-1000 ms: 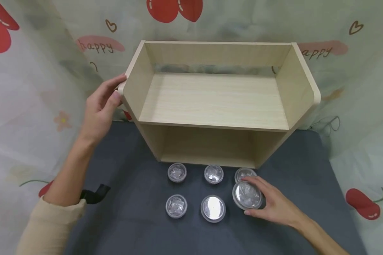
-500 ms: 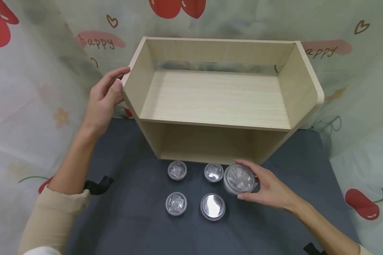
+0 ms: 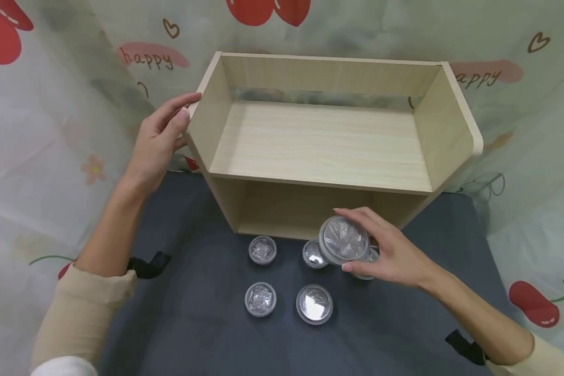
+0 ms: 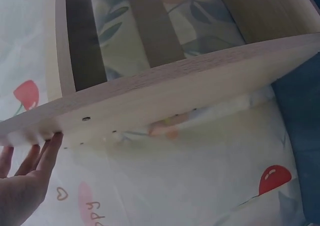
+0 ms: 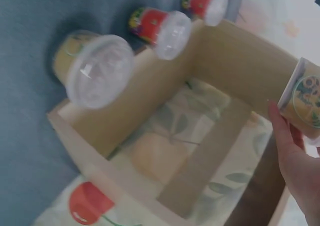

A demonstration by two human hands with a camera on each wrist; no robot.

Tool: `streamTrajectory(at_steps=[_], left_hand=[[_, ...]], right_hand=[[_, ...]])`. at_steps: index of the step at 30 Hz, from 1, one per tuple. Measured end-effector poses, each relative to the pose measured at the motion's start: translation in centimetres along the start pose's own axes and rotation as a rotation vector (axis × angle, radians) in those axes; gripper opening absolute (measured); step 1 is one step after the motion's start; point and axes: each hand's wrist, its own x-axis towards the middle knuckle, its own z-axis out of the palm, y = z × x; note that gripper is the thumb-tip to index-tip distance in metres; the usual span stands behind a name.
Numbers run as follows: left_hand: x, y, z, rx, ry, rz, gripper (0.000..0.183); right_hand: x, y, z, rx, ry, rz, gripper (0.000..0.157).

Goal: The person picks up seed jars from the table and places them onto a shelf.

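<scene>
My right hand (image 3: 387,250) grips a round tub (image 3: 343,239) by its sides, thumb toward me and fingers on the far side. The tub has a clear lid and, in the right wrist view, a tan print with a green ring. It is raised in front of the lower opening of a pale wooden two-tier shelf (image 3: 324,143), overlapping two tubs behind it. My left hand (image 3: 162,138) rests against the shelf's left side panel. In the left wrist view its fairly straight fingers (image 4: 49,156) touch the panel's outer face.
On the dark cloth (image 3: 207,334) stand several lidded tubs: a small one (image 3: 262,250) at back left, another small tub (image 3: 260,299) before it, and a larger tub (image 3: 314,304) at front centre. A patterned curtain (image 3: 348,26) hangs behind the shelf.
My right hand has lifted the tub and carried it forward and left toward the shelf's lower tier, uncovering part of a tub on the cloth. My left hand stays at the side panel.
</scene>
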Motion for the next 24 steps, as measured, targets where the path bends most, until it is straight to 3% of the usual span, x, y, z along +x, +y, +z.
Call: streamTrajectory(at_steps=[14,24], left_hand=[[-0.1,0.1,0.2,-0.005,-0.001,-0.022,0.04],[-0.1,0.0,0.4,-0.029,0.017,-0.012,0.039]], right_hand=[[4.1,-3.3,-1.5,-0.079,0.063,-0.037,0.092],[6.7,-5.2,-1.7,-0.036,0.087,-0.012,0.089]])
